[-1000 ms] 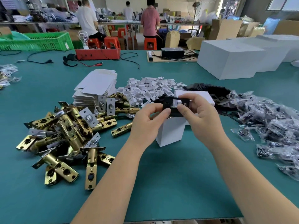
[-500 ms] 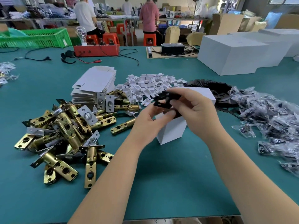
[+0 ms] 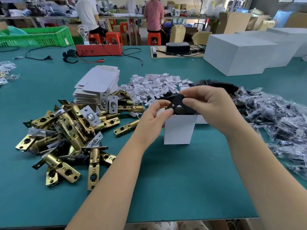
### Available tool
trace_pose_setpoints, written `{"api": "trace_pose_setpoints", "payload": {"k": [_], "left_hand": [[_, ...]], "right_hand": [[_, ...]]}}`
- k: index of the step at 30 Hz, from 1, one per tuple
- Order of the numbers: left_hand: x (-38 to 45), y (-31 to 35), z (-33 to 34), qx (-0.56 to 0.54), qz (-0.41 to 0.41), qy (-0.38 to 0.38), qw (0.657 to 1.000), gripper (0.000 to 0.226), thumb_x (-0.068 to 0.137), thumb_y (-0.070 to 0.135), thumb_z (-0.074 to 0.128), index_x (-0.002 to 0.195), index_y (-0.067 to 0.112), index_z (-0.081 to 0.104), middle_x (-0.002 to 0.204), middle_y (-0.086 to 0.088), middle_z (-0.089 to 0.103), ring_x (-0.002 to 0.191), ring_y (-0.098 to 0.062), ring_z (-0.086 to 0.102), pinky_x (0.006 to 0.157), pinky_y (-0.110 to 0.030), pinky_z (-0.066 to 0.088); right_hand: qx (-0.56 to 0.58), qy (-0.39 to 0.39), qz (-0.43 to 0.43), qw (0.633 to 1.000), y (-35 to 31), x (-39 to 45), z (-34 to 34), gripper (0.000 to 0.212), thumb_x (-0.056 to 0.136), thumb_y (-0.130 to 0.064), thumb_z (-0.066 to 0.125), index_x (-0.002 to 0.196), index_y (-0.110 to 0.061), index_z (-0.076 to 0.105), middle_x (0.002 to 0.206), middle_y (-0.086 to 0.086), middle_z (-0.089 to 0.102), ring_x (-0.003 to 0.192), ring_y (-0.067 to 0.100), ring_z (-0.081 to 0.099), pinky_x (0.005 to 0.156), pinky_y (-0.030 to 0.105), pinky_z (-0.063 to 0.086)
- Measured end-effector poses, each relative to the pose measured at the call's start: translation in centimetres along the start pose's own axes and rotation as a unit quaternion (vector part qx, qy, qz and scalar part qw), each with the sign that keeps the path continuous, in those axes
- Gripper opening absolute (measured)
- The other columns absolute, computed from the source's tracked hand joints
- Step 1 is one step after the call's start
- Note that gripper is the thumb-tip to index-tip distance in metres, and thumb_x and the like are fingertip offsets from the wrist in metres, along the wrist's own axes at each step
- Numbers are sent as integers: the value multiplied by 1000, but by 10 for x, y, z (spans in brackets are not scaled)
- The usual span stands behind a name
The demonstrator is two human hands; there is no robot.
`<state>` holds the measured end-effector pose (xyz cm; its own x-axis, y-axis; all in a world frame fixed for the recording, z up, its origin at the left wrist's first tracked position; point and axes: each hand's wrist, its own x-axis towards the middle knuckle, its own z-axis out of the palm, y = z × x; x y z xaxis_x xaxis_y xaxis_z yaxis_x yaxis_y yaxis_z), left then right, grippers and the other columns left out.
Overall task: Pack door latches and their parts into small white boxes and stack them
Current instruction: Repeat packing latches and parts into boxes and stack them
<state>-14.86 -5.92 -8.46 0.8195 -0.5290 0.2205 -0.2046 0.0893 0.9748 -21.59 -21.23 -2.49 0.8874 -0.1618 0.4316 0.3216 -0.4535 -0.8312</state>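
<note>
Currently: flat black metal plate pinched by both hands' fingers above open white cardboard box; a loose pinch could drop it outside.

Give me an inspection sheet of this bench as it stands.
Surface: green mat.
Job's things: brass latches heaped left; open white box upright at centre; flat cartons stacked; white inserts; bagged parts right.
Clutter: red tray, big white boxes.
Grippers: left hand and right hand pinch a black plate over the box.
Cables: black leads at the far edge.
Surroundings: people at benches, green crate.
</note>
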Motion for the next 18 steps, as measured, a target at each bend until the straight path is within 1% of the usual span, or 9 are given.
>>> {"api": "trace_pose_setpoints", "payload": {"k": [1, 3, 4, 6, 9, 11, 12, 15, 18], "left_hand": [[0, -1, 2, -6, -14, 4, 1000, 14, 84, 44, 56, 95, 38, 61, 88, 18, 67, 82, 1, 62, 73, -22, 53], [0, -5, 5, -6, -37, 4, 999, 36, 84, 62, 50, 102, 34, 60, 96, 11, 68, 91, -6, 64, 86, -39, 54], [0, -6, 6, -4, -46, 2, 999, 46, 83, 68, 47, 106, 31, 60, 103, 5, 68, 98, -12, 65, 94, -45, 51], [0, -6, 7, -2, -49, 1, 999, 54, 81, 73, 43, 111, 30, 59, 111, -1, 68, 108, -21, 64, 100, -49, 48], [4, -9, 7, -4, -48, 7, 999, 57, 81, 75, 40, 112, 31, 60, 105, 6, 69, 104, -14, 65, 98, -41, 50], [6, -12, 7, -18, -43, 4, 999, 55, 78, 77, 41, 106, 34, 59, 92, 15, 69, 90, -3, 65, 84, -27, 53], [6, -12, 8, -23, -38, -1, 999, 50, 78, 74, 42, 104, 35, 59, 87, 18, 69, 84, 0, 64, 77, -22, 53], [6, -11, 9, -22, -32, 1, 999, 45, 79, 67, 41, 102, 33, 59, 82, 19, 68, 80, 2, 63, 72, -19, 52], [8, -12, 8, -36, -31, 3, 999, 44, 80, 66, 41, 101, 32, 60, 82, 18, 68, 80, 1, 64, 71, -18, 52]], "right_hand": [[-16, 0, 9, 1000, 1, 0, 1, 30, 86, -1, 66, 88, -31, 67, 78, -21, 69, 76, -8, 64, 73, 8, 47], [-28, 24, 27, 999, 3, 1, 4, 26, 88, -5, 65, 91, -31, 67, 84, -17, 69, 79, -3, 65, 76, 13, 49], [-17, 44, 38, 998, 3, 2, 4, 25, 89, -6, 64, 91, -31, 67, 84, -16, 70, 79, 0, 65, 74, 15, 50], [33, 78, 57, 995, 2, 5, 3, 26, 90, -6, 63, 89, -32, 67, 77, -17, 70, 75, 1, 66, 63, 13, 49], [43, 68, 63, 995, 0, 7, 4, 26, 89, -5, 63, 89, -31, 67, 74, -18, 69, 71, -2, 65, 60, 11, 47], [-10, 23, 56, 998, -1, 6, 5, 26, 89, -7, 63, 88, -33, 66, 78, -16, 68, 75, -1, 64, 70, 14, 50], [-47, 2, 50, 998, -2, 6, 6, 27, 89, -9, 64, 88, -35, 66, 80, -16, 67, 75, -4, 62, 74, 12, 49], [-117, -28, 37, 992, -6, 7, 3, 26, 90, -11, 62, 90, -36, 67, 84, -17, 66, 75, -8, 58, 73, 6, 43], [-130, -15, 37, 991, -7, 7, 3, 25, 90, -12, 63, 88, -37, 67, 82, -16, 66, 75, -3, 59, 73, 11, 45]]}}
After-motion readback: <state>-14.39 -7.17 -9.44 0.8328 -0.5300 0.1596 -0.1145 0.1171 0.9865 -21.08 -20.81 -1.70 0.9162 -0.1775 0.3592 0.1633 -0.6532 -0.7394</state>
